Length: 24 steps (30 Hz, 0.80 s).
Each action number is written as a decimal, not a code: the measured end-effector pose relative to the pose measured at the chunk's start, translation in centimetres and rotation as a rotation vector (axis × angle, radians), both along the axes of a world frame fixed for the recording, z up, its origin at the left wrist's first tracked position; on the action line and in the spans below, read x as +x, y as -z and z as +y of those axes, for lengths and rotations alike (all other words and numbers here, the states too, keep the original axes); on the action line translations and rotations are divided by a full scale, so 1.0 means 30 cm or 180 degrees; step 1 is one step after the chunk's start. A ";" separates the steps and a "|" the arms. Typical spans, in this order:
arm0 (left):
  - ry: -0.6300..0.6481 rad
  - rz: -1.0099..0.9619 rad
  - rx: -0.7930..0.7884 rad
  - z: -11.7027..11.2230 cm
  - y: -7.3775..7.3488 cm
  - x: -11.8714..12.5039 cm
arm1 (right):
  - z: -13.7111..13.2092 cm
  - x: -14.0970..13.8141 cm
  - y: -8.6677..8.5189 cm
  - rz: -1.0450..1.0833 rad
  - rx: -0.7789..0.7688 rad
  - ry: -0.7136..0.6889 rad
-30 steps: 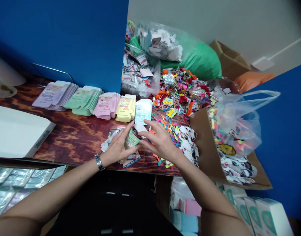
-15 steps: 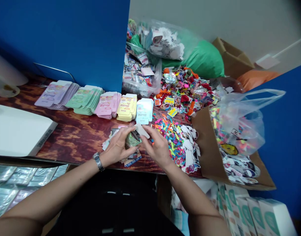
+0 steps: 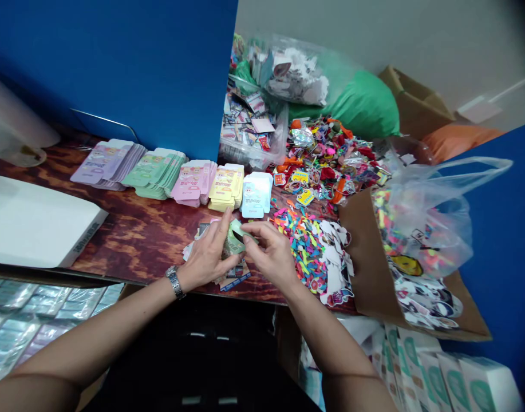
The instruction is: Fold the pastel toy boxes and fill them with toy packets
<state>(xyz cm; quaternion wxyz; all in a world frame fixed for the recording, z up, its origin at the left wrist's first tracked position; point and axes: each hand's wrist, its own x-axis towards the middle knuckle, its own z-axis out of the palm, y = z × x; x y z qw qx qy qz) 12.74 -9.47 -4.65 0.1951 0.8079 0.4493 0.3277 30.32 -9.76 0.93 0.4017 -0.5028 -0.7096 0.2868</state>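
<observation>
A small green paper carton [image 3: 233, 245] stands between my two hands, with a dark gap at its top end. My left hand [image 3: 205, 252], with a metal watch at the wrist, grips the carton from the left between thumb and fingers. On the other side my right hand [image 3: 268, 252] pinches the carton's upper flap with thumb and forefinger. Below the left hand lie loose printed cards [image 3: 236, 280], partly covered by it. Just behind the hands is a stack of flat light-blue cartons [image 3: 254, 197].
Flat carton stacks in purple [image 3: 101, 163], green [image 3: 150, 171], pink [image 3: 191, 180] and yellow [image 3: 225, 186] line the back. Colourful balloons [image 3: 303, 246], white cut-outs [image 3: 335, 252] and trinkets [image 3: 326, 154] lie to the right. A cardboard box [image 3: 369, 257] stands beyond; a white box [image 3: 34, 223] sits left.
A pale flap that stuck up between the hands is now folded down, and the right fingers have closed in on the carton's top. The whole view has shifted slightly.
</observation>
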 end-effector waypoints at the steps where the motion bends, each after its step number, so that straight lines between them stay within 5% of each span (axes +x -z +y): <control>1: -0.0051 0.0131 0.0108 0.001 0.004 0.000 | -0.001 -0.004 0.000 -0.0058 0.0082 -0.0017; 6: -0.0287 0.0723 0.0677 0.007 0.021 -0.006 | -0.031 -0.031 0.022 -0.0175 0.0475 -0.0022; 14: -0.0281 0.1023 0.0685 -0.007 0.007 -0.024 | -0.080 -0.083 0.101 -0.0323 0.1070 0.0327; 24: -0.0427 0.1094 0.0586 -0.026 -0.020 -0.080 | -0.067 -0.109 0.126 -0.0230 0.0619 -0.0230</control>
